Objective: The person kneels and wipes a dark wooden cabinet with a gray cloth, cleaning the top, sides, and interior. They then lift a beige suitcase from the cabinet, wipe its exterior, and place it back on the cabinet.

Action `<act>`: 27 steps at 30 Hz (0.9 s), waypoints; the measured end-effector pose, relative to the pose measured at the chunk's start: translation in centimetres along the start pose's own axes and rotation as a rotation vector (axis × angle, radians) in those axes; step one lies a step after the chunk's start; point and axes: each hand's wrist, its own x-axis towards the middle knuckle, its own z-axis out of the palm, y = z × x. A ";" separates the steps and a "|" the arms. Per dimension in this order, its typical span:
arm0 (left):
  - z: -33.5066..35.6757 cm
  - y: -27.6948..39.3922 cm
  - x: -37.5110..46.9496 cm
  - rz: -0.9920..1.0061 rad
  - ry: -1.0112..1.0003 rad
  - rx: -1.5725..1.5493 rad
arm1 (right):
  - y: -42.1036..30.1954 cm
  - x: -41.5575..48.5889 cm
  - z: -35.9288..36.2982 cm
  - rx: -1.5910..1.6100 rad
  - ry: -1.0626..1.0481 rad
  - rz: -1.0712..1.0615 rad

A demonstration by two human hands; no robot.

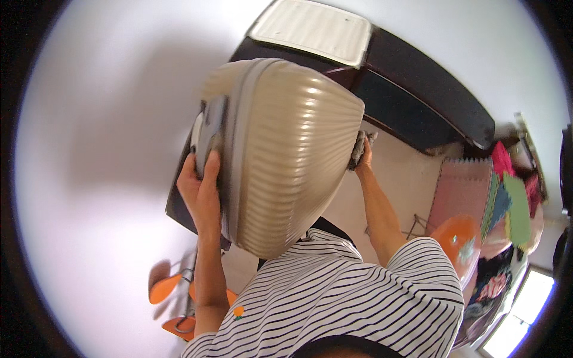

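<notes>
A beige ribbed hard-shell suitcase is tilted in front of my chest, with its zipped seam running down its left part. My left hand grips it at the grey handle and latch piece, thumb towards me. My right hand has a crumpled grey cloth in it, pressed against or very close to the suitcase's right end. The suitcase hides most of what lies behind and below it.
A dark cabinet stands beyond the suitcase, with a whitish lidded box or panel on it. Foam mats and a shiny orange object are at right. Orange-padded equipment stands by the white wall at left.
</notes>
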 end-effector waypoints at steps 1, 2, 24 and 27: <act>2.2 0.4 0.0 -0.071 -0.093 -0.020 | 0.0 -0.7 -3.2 0.018 0.077 0.024; 4.4 0.5 0.8 -0.066 -0.158 -0.004 | 0.8 -0.7 -4.7 0.117 0.154 -0.012; 42.4 -35.8 9.8 -0.307 -0.999 0.344 | 9.1 -6.7 -2.6 -0.112 0.757 -0.440; 43.5 -40.0 9.1 -0.305 -1.049 0.436 | 9.7 -4.2 -2.1 -0.199 0.763 -0.464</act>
